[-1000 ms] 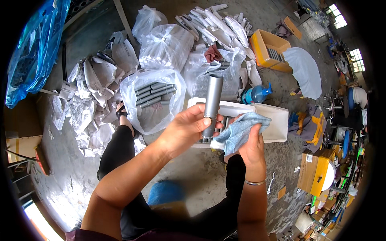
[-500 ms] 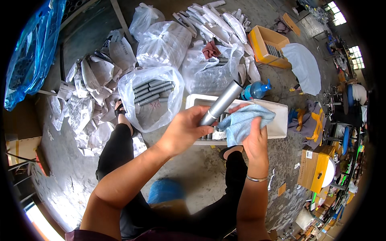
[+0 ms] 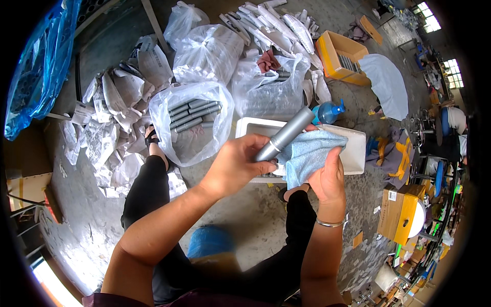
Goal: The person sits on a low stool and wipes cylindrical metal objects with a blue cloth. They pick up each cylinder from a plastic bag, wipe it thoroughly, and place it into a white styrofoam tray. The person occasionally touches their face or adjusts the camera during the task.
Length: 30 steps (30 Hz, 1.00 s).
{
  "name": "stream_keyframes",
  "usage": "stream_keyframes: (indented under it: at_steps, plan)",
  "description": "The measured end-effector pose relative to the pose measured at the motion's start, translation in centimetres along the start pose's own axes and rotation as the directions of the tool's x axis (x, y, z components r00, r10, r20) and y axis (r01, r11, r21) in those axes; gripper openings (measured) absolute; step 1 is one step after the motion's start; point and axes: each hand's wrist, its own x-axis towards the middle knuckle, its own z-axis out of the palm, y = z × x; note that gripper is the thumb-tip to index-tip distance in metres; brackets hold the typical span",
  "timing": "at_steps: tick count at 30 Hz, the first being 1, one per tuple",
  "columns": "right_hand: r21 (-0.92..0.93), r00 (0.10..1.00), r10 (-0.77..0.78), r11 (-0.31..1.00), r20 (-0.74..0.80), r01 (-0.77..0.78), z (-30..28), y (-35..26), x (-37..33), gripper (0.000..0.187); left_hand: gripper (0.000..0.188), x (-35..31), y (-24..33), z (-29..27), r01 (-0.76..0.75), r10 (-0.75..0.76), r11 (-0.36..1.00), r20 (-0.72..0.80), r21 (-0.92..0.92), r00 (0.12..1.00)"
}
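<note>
My left hand (image 3: 236, 166) is closed round the lower end of a silver-grey metal tube (image 3: 287, 134), which tilts up to the right. A pale ring shows on the tube near my fingers. In my right hand (image 3: 328, 176) lies a light blue cloth (image 3: 312, 153), draped over the fingers and held under the thumb. The cloth lies against the right side of the tube. Most fingers of the right hand are hidden by the cloth. Below both hands stands a white plastic tray (image 3: 355, 158); its contents are mostly covered by my hands and the cloth.
Left of the tray, an open plastic bag (image 3: 158, 115) holds several grey tubes. Crumpled paper (image 3: 115, 138) is heaped farther left. Behind the tray are a spray bottle (image 3: 327, 113), more filled bags (image 3: 207, 56) and a yellow carton (image 3: 332, 61). A blue stool (image 3: 209, 243) stands between my legs.
The tube has tipped lower toward the right, and its far end has moved right. My right hand has turned slightly, with the cloth now closer against the tube.
</note>
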Motion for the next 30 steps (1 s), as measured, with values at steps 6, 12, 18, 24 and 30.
stream_keyframes:
  at_steps: [6, 12, 18, 24, 30]
  plan:
    - [0.074, 1.0, 0.004, 0.997, -0.019, -0.003, -0.5, 0.5, 0.1, 0.076, 0.042, -0.2, 0.0, 0.4, 0.029, -0.02, 0.987, 0.058, -0.157, 0.998]
    - [0.185, 0.999, -0.04, 0.982, 0.01, 0.038, 1.0, 0.6, 0.4, 0.074, 0.044, -0.7, -0.6, 1.1, -0.039, 0.035, 0.999, 0.144, 0.025, 0.989]
    - [0.338, 0.995, -0.077, 0.937, -0.056, 0.091, -0.4, 0.9, 0.2, 0.045, 0.033, -0.8, 0.4, 1.0, 0.178, -0.121, 0.971, 0.311, -0.162, 0.943]
    - [0.46, 0.994, -0.09, 0.881, -0.064, 0.109, -0.6, 0.5, 0.0, 0.044, 0.033, -0.6, -0.1, 0.1, 0.407, -0.245, 0.879, 0.499, -0.248, 0.831]
    - [0.478, 0.993, -0.115, 0.874, 0.023, 0.09, -0.8, 0.7, 0.4, 0.039, 0.029, -0.9, -0.7, 1.0, 0.177, -0.128, 0.977, 0.335, -0.119, 0.933]
